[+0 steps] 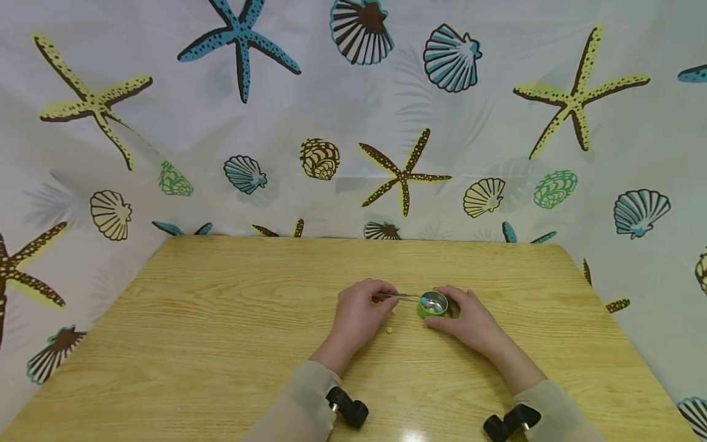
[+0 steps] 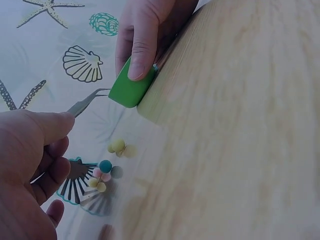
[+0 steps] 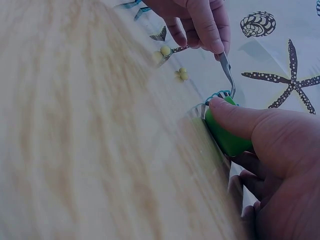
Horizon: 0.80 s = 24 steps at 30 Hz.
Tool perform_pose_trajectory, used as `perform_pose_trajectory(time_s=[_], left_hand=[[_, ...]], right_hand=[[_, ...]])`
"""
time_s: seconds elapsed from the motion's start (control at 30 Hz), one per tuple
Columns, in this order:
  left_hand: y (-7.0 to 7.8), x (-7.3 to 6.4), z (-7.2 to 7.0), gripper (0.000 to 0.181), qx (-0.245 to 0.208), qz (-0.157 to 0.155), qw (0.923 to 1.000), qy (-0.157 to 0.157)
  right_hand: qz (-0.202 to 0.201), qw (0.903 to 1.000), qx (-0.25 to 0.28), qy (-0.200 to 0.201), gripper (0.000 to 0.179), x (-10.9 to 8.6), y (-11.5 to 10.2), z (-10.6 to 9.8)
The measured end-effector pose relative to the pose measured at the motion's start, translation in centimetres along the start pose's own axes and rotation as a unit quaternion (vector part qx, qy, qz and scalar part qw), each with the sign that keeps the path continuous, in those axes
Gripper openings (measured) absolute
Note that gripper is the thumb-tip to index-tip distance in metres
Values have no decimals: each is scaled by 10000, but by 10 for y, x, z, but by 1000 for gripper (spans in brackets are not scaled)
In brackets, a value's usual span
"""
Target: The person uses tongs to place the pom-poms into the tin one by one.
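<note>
My left hand [image 1: 359, 316] pinches metal tweezers [image 1: 407, 297] between thumb and fingers. Their bent tips reach the rim of a small cup [image 1: 424, 312], green outside and shiny silver inside. From its right side, my right hand [image 1: 469, 319] grips this cup with the thumb in front and fingers behind. A few small coloured bits show inside the cup in the head view. Beside the left hand, a yellow bead [image 1: 389, 330] lies on the table. The left wrist view shows more little beads near that hand: a teal bead [image 2: 105, 166], pink ones [image 2: 102, 175] and several yellow ones [image 2: 118, 145].
A light wooden table [image 1: 221, 344] lies under both hands. Behind it and along its sides hangs a white cloth [image 1: 298, 110] printed with starfish and shells. Each sleeve carries a black wrist mount, one on the left [image 1: 349, 407] and one on the right [image 1: 510, 423].
</note>
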<state>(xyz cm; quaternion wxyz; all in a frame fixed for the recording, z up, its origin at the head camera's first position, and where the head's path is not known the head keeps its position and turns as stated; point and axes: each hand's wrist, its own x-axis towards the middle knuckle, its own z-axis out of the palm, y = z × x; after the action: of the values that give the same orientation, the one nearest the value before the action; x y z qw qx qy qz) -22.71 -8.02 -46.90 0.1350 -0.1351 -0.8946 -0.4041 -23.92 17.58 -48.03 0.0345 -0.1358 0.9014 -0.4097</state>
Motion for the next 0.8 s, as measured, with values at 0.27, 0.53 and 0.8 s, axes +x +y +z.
perform_pose_trajectory(time_s=[0.27, 0.53, 0.8], left_hand=[[-3, -4, -5, 10, -109, -45, 9999, -6], [-8, -7, -16, 10, -150, -112, 9998, 44], [-14, -15, -31, 10, -247, -174, 9995, 3]], right_hand=[[-5, 10000, 32, -35, 67, -1, -1, 2], [28, 10000, 30, -26, 68, -1, -2, 3], [-12, 10000, 65, -16, 66, -1, 0, 1]])
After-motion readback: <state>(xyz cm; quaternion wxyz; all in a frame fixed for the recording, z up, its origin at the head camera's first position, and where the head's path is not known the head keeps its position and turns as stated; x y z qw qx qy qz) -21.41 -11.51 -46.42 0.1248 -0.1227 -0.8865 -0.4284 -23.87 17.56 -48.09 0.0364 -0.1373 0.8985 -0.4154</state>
